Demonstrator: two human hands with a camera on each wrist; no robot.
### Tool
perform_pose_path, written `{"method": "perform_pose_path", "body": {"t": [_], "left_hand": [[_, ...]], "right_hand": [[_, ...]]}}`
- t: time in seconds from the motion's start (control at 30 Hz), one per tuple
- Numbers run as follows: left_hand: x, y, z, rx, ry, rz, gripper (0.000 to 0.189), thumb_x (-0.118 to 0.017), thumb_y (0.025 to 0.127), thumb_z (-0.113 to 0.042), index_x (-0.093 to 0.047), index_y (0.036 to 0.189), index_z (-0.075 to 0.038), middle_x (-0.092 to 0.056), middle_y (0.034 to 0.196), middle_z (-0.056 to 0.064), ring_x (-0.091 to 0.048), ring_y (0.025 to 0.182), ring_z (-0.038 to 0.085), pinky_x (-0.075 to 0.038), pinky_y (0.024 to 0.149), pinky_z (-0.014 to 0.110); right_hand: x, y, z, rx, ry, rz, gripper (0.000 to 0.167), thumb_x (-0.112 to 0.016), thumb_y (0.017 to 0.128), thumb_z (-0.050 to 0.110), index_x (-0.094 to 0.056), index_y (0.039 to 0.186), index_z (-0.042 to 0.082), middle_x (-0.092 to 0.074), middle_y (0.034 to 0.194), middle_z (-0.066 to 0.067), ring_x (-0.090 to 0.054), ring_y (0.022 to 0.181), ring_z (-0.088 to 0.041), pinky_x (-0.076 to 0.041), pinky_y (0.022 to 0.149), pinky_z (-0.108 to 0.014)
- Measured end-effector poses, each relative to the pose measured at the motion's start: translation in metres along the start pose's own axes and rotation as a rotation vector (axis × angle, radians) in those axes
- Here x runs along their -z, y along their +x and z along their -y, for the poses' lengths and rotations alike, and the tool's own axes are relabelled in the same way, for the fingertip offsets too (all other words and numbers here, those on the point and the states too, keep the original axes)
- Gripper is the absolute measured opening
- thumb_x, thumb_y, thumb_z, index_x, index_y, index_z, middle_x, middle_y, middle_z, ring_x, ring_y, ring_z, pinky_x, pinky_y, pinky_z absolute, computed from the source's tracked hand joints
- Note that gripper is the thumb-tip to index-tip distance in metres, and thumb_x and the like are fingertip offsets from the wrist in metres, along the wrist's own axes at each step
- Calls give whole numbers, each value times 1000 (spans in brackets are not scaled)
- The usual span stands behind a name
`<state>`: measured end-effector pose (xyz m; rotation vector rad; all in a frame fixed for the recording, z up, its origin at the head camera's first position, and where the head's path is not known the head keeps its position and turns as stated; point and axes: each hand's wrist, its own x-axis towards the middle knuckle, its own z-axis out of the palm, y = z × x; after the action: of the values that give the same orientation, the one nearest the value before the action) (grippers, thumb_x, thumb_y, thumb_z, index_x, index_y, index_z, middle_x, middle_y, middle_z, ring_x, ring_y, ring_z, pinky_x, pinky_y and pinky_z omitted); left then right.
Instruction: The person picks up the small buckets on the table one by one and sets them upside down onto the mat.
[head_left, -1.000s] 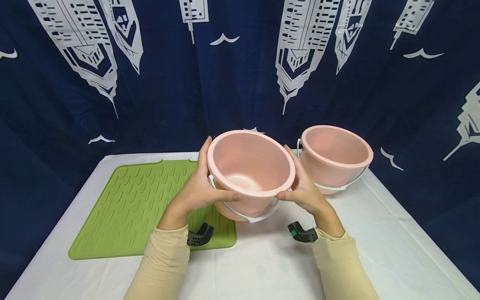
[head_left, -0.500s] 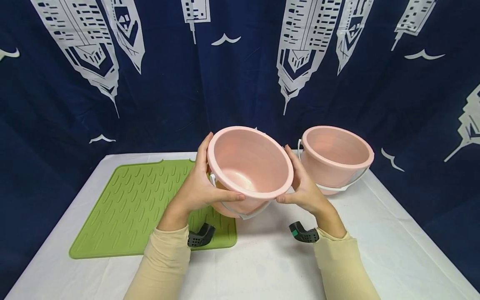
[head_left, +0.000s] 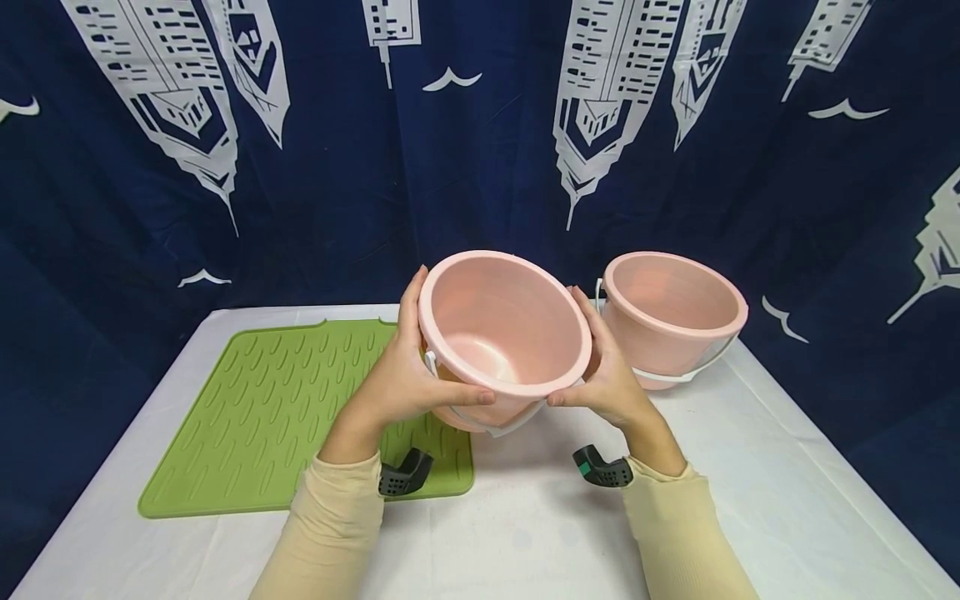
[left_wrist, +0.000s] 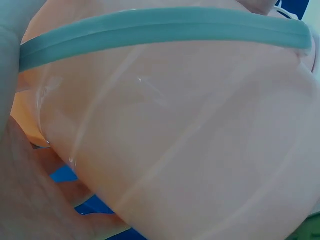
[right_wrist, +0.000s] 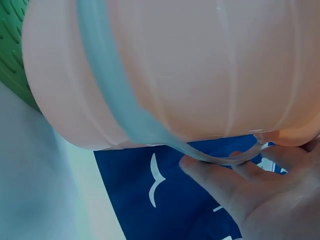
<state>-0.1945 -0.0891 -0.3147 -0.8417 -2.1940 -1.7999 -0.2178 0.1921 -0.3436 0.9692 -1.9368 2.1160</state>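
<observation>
You have the pink bucket (head_left: 506,321) between both hands, near the middle of the counter (head_left: 517,533), its lower part showing in front of the right edge of a green mat (head_left: 262,417). Your left grip (head_left: 405,371) is spread wide and curved round the left side of the bucket, the thumb lying across the near wall just under the rim (head_left: 517,388) and the fingers reaching up the far side. Your right grip (head_left: 607,375) is curved round the opposite side in the same way, its thumb tip pressed to the near wall beneath the rim. The bucket is tilted, the right side of its rim lower than the left, so you look down into its pale interior. Its white handle (head_left: 510,425) hangs down across the near wall, below your thumbs; in your right wrist view it runs close by your fingers, though you cannot tell there whether they touch it. Beyond your right grip, a second bucket (head_left: 660,350) stands upright on the counter near its far edge, its own white handle drooping across the front. The ribbed mat lies flat to your left. Tan sleeves (head_left: 330,517) cover your forearms, a black device (head_left: 405,472) shows at each wrist, and a dark blue curtain (head_left: 480,167) printed with white buildings hangs behind the counter.
</observation>
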Motion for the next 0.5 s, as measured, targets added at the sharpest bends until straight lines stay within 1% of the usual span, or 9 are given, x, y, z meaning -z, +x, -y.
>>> {"method": "perform_pose_path", "body": {"t": [0.13, 0.3, 0.37, 0.5], "left_hand": [[2, 0, 1, -5, -22, -1, 151, -102, 57, -26, 8, 160, -33, -24, 163, -3, -34, 142, 28, -27, 115, 48], [5, 1, 3, -32, -68, 8, 154, -99, 56, -46, 12, 161, -24, -26, 162, 1, -31, 145, 26, -22, 117, 48], [6, 1, 5, -41, -70, 9, 156, -97, 54, -54, 12, 161, -21, -24, 163, -1, -28, 147, 23, -21, 118, 47], [5, 2, 9, -57, -79, 7, 157, -95, 51, -61, 8, 162, -18, -20, 164, -4, -23, 149, 17, -20, 119, 42]], "right_hand": [[0, 0, -1, 36, 42, -28, 146, -101, 54, 39, -10, 161, 4, -14, 166, -15, -30, 143, -30, -42, 106, -29], [1, -1, -2, 56, 93, -51, 142, -101, 54, 36, -13, 161, 4, -20, 163, -19, -33, 141, -30, -44, 105, -30], [2, -1, -3, 64, 103, -61, 143, -101, 54, 36, -13, 161, 3, -20, 163, -19, -33, 141, -29, -43, 105, -29], [2, -1, -4, 86, 146, -83, 142, -101, 54, 35, -13, 160, 1, -23, 162, -18, -33, 141, -27, -41, 107, -28]]}}
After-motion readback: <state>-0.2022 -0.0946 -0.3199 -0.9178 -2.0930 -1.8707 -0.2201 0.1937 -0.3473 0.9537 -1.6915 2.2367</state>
